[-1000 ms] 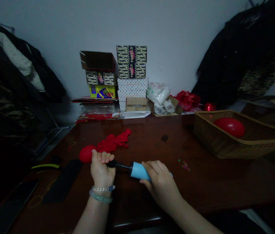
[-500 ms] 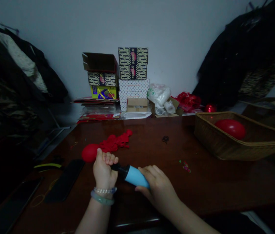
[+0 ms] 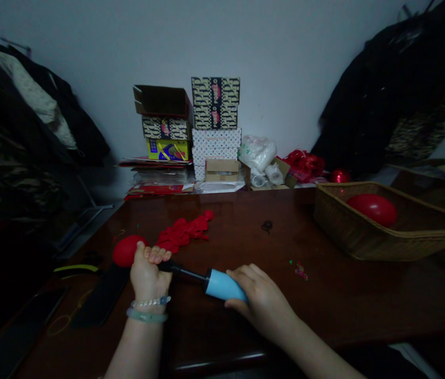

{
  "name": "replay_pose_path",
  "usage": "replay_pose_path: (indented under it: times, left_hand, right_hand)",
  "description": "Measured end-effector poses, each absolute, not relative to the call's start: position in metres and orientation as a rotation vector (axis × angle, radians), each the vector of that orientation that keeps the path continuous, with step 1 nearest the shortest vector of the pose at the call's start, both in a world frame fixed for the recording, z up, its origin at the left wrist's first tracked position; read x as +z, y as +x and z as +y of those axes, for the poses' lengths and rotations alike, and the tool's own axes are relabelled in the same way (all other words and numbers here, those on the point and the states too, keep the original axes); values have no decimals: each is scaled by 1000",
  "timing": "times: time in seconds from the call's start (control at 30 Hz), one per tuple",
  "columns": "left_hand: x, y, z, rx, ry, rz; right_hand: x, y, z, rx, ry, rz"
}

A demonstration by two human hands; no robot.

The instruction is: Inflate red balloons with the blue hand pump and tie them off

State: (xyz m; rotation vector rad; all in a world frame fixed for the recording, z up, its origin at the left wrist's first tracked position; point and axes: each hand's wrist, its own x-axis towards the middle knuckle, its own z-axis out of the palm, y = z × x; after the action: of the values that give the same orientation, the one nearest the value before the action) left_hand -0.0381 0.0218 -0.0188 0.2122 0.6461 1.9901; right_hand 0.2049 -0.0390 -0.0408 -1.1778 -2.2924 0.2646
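My left hand (image 3: 151,271) is closed round the black nozzle end of a hand pump, with a partly inflated red balloon (image 3: 126,250) at its thumb side. The balloon's neck is hidden by the fingers. My right hand (image 3: 259,300) grips the pump's light blue barrel (image 3: 224,285). Between barrel and nozzle end, a thin black rod (image 3: 193,274) shows. Just beyond my left hand, a pile of flat red balloons (image 3: 183,231) lies on the brown table (image 3: 238,231).
A wicker basket (image 3: 388,245) at the right holds a red balloon (image 3: 372,209). Black bands (image 3: 267,226) and small coloured bits (image 3: 300,271) lie mid-table. Stacked boxes (image 3: 216,105) stand at the back. A dark flat object (image 3: 101,297) lies at the left.
My left hand has moved left with the balloon and nozzle end, away from the blue barrel, exposing the rod. My right hand has shifted slightly right. The balloon looks slightly larger.
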Motion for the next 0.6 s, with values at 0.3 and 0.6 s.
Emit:
replay_pose_path:
  times: [0.3,0.6]
  left_hand:
    - [-20,-18,19,2036,199,575]
    - [-12,13,7,1980,330,626]
  right_hand:
    - [-50,203,-35,112,-1223,-2225]
    - [-48,187,-45,88,-1213,-2170]
